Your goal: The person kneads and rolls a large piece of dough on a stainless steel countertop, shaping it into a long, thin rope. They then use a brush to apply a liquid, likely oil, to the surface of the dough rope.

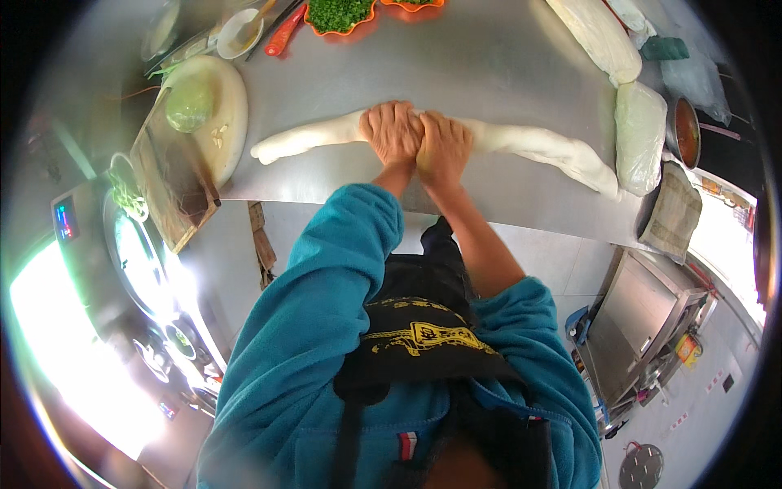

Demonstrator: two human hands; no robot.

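Observation:
A long, thick rope of white dough [537, 140] lies across the metal worktop [489, 67], bowed, with its two ends drooping towards me. Both of my hands are at its middle, side by side and touching. My left hand [393, 131] wraps over the dough with its fingers on the far side. Close against it, my right hand [446, 147] curls over the same stretch, knuckles up. The dough under the palms is hidden. Its right end almost meets a plastic-wrapped block of dough [639, 137].
On the left, a round cutting board [235, 116] carries a wrapped green vegetable [190, 104] and a cleaver [177, 165]. Chopped greens fill an orange bowl [339, 15] beside a red-handled tool [285, 33]. At right sit another wrapped dough [602, 40], a sauce pot [687, 132] and a folded cloth [672, 211].

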